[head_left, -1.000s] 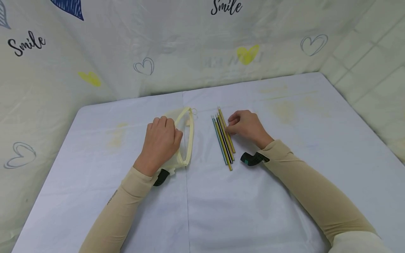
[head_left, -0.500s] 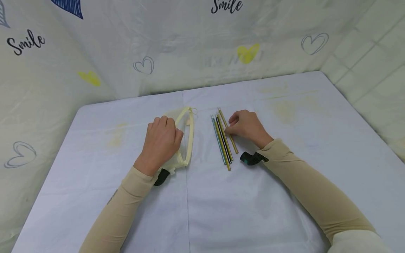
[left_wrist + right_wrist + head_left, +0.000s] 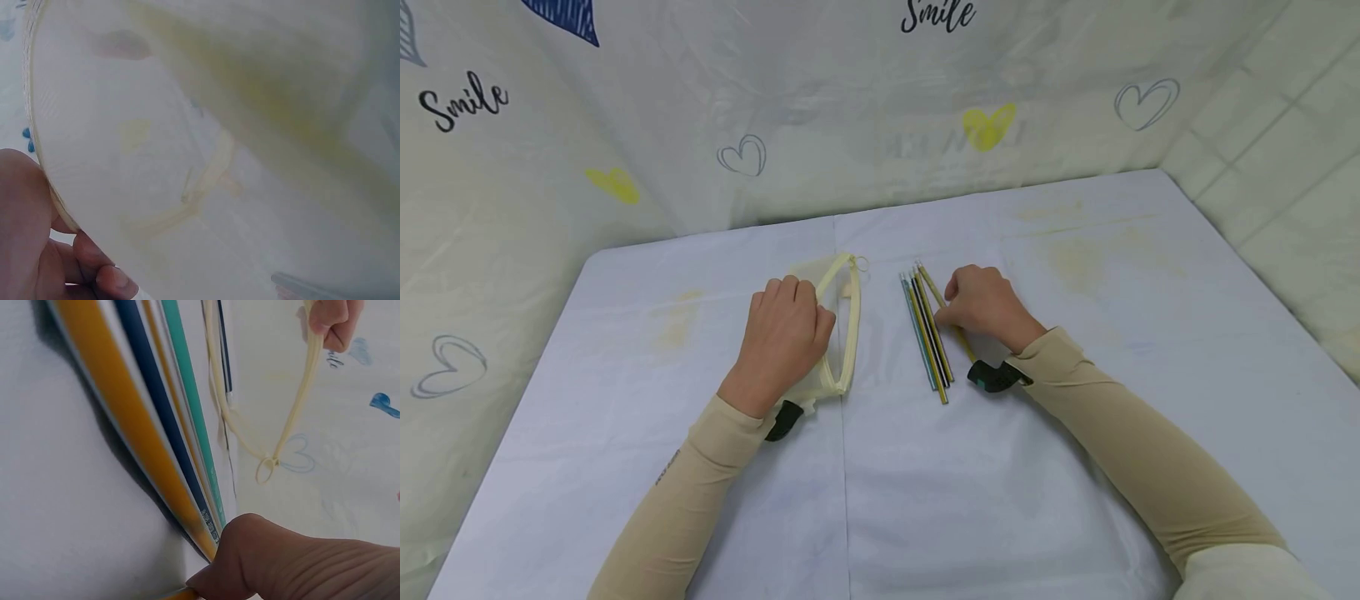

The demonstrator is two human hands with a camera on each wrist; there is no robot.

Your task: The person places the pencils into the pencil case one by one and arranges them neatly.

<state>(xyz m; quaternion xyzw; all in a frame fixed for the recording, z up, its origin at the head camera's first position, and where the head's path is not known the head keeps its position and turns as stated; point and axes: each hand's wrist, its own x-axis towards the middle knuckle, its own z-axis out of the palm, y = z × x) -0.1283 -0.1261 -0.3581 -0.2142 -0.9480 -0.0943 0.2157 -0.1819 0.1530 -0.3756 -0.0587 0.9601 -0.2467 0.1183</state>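
Observation:
My left hand point(image 3: 786, 342) grips the edge of a pale yellow, see-through pouch point(image 3: 853, 333), holding its mouth apart. In the left wrist view, the thumb and curled fingers pinch the rim of the sheer pouch point(image 3: 181, 125). To its right, several pencils point(image 3: 930, 342) in yellow, dark blue and teal lie side by side. My right hand point(image 3: 981, 304) pinches a yellow pencil point(image 3: 930, 284) that slants away from this row. In the right wrist view, the thumb tip meets that yellow pencil point(image 3: 180, 594), beside the row of pencils point(image 3: 159, 406).
A white cloth covers the table point(image 3: 895, 500). Behind it hangs a pale curtain point(image 3: 850, 92) printed with hearts and words. A ring pull point(image 3: 862, 263) sits at the far end of the pouch's zip.
My right hand has drawn one yellow pencil away from the row, its near end swinging right and toward me. The left hand and pouch have stayed in place.

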